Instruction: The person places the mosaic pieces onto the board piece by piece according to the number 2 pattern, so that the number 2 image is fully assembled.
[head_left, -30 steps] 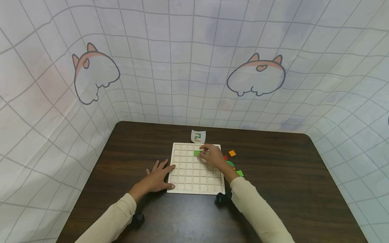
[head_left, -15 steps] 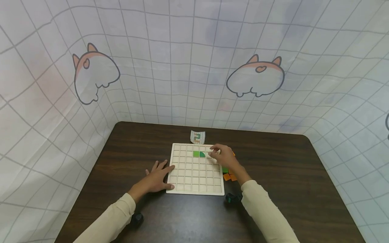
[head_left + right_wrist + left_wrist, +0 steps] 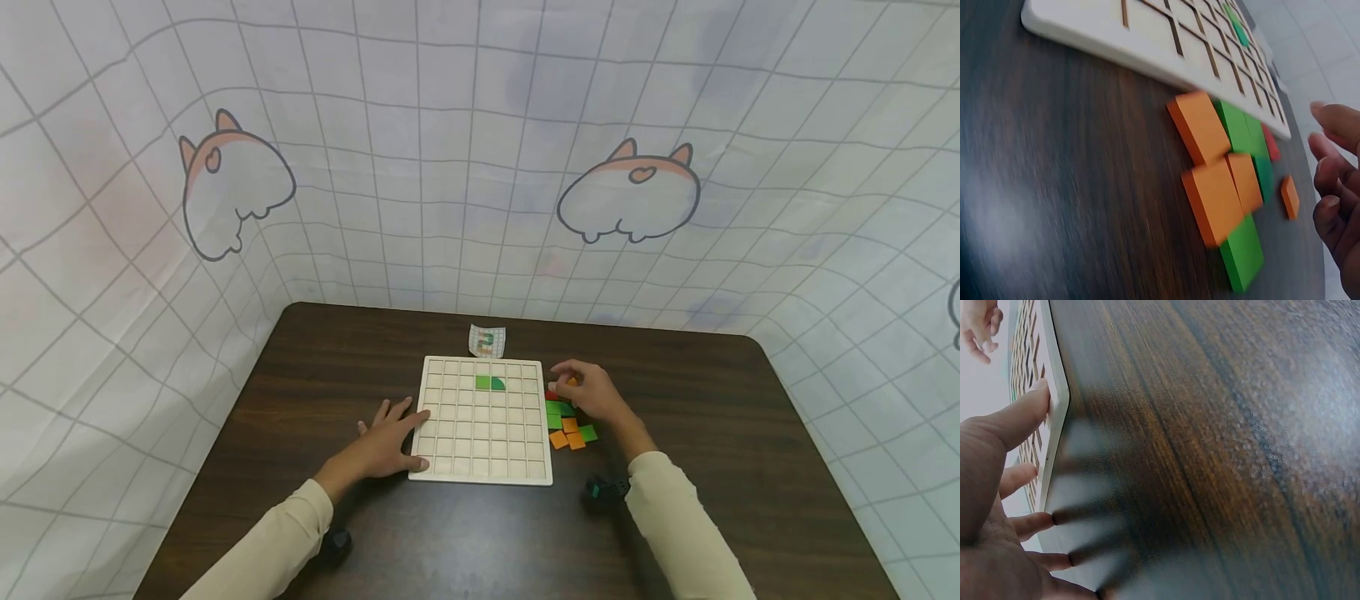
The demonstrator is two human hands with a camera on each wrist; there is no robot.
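A white square board [image 3: 480, 471] with a grid of shallow cells lies on the table. In its upper part a light green square tile [image 3: 482, 382] sits beside a dark green rounded tile [image 3: 497, 383]. My left hand [image 3: 381, 446] rests at the board's left edge with fingers spread, thumb [image 3: 1025, 415] and index fingertip on the rim. Off the board's right edge, my right hand [image 3: 596, 396] hovers above loose tiles, fingers loosely bent and holding nothing. Under it lie a red tile [image 3: 1270, 142] and a separate orange tile [image 3: 1290, 197], partly covered in the head view.
More orange tiles [image 3: 576, 441] and green tiles [image 3: 554, 414] are bunched along the board's right side. A small printed card [image 3: 487, 341] with a coloured pattern lies behind the board. White grid-patterned cloth [image 3: 480, 167] surrounds the dark wooden table [image 3: 675, 400].
My right hand has drawn back rightward from the upper cells to the loose tiles, leaving the dark green rounded tile beside the light green square. The left hand has stayed in place.
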